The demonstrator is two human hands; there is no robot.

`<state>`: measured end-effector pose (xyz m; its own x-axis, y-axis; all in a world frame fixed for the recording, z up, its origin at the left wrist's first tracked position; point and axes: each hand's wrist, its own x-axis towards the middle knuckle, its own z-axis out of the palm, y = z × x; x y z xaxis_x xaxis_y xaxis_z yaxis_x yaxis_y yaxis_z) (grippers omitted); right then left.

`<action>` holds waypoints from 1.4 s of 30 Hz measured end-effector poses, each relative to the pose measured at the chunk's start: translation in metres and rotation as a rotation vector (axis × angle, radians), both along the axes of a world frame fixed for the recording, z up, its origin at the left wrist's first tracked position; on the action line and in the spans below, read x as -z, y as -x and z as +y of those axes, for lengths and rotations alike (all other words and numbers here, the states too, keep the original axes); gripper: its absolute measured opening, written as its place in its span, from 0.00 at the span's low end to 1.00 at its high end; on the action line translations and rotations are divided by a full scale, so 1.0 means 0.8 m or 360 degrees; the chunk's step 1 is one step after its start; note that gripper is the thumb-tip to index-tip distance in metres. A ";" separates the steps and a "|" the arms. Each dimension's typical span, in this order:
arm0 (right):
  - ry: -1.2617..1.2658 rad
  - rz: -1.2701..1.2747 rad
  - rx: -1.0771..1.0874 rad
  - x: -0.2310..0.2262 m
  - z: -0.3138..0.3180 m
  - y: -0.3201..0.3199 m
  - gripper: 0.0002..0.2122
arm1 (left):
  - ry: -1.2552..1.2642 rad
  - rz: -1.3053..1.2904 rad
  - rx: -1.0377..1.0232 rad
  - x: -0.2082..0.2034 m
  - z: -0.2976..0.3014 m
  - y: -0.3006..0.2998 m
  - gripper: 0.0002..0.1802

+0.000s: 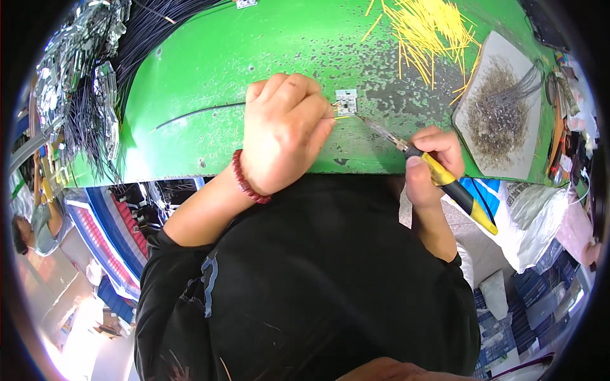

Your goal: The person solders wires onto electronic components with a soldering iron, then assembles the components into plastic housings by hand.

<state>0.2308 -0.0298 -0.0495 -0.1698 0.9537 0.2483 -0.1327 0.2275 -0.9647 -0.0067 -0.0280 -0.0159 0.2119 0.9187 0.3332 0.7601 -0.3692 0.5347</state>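
Observation:
My right hand grips a soldering iron with a yellow and black handle. Its tip reaches the lower right corner of a small white circuit board on the green table; whether it touches is too small to tell. Left of the board, my left hand is closed with the knuckles up. A black cable comes out from its left side, and thin yellow wire ends show between its fingers and the board. The fingertips themselves are hidden beneath the hand.
On the worn green table lie a pile of yellow wires and a pale slab covered in solder debris. Bundled black cables and clear plastic-wrapped pieces crowd the left. Another person is farther off at left.

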 end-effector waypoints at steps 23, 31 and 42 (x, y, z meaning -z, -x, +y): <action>-0.0107 -0.0380 -0.0017 0.005 0.003 0.012 0.11 | 0.0077 0.0022 0.0041 0.022 0.011 0.006 0.07; 0.0130 -0.0149 0.0058 -0.002 0.001 0.025 0.19 | 0.0038 0.0078 0.0023 0.017 0.014 0.010 0.07; -0.0598 -0.0949 -0.0274 0.004 0.042 0.055 0.11 | -0.0032 0.0024 0.0026 0.015 0.002 0.021 0.06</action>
<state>0.1866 0.0041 -0.0523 -0.5188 0.7697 0.3721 0.3279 0.5811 -0.7448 -0.0234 -0.0261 -0.0282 0.2317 0.9083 0.3481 0.7617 -0.3920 0.5158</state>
